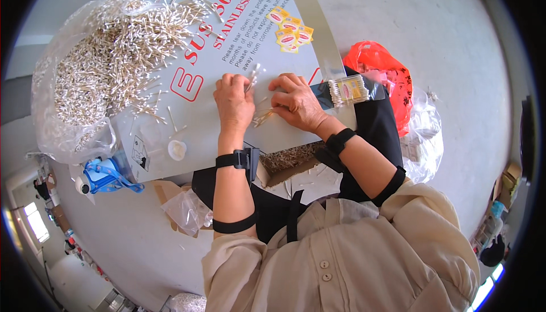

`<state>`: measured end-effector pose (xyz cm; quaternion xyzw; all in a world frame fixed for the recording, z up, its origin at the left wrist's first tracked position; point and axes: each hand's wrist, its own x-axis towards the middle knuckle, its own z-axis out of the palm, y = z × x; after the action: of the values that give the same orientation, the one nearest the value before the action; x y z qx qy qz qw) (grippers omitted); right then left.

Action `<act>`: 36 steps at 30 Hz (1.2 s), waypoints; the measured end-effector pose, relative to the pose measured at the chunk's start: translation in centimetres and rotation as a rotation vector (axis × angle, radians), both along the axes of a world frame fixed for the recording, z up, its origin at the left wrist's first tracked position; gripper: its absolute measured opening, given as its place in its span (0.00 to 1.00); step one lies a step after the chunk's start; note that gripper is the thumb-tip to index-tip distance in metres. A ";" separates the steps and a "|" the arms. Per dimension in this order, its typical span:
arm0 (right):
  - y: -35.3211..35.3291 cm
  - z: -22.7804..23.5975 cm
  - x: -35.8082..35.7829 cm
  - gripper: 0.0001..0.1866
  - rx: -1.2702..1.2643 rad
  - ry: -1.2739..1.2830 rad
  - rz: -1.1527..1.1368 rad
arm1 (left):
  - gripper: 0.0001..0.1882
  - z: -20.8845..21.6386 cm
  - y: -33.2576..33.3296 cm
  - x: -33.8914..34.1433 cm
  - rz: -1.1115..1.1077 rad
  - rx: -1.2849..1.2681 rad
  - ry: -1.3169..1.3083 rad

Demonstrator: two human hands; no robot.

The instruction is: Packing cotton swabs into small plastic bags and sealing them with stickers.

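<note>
Over the printed grey tabletop (165, 167), my left hand (234, 100) pinches a small bunch of cotton swabs (255, 75), their white tips pointing away from me. Just to its right, my right hand (298, 102) is closed with curled fingers. A few swabs (262, 118) stick out from under its thumb toward my left hand; the fingers partly hide them. At the far left, a large clear plastic bag (42, 93) lies open with a heap of loose swabs (114, 56) spilling onto the table. A filled pack of swabs (349, 91) with a yellow label sits right of my right hand.
Several yellow label cards (292, 32) lie at the back right. A small white round lid or dish (177, 150) and a blue-strapped bottle (102, 176) are at the left edge. Below the table edge stands a cardboard box (278, 172) of swabs. A red bag (392, 79) hangs at right.
</note>
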<state>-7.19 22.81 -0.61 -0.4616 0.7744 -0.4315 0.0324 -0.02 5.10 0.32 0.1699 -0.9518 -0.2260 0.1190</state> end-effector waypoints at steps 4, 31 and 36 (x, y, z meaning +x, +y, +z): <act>0.4 -0.4 0.1 0.04 0.001 0.011 0.020 | 0.16 0.2 1.5 1.4 -0.104 0.032 0.033; 0.2 -0.8 -0.1 0.06 0.002 -0.034 -0.015 | 0.10 0.8 1.1 9.2 0.009 -0.053 -0.042; 0.4 -0.7 -0.2 0.06 -0.008 -0.036 -0.007 | 0.10 1.9 -1.7 9.8 -0.069 0.185 -0.017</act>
<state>-7.40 23.22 -1.36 -0.4513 0.7735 -0.4429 0.0430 9.74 3.44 2.25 0.1492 -0.9331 -0.3155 0.0871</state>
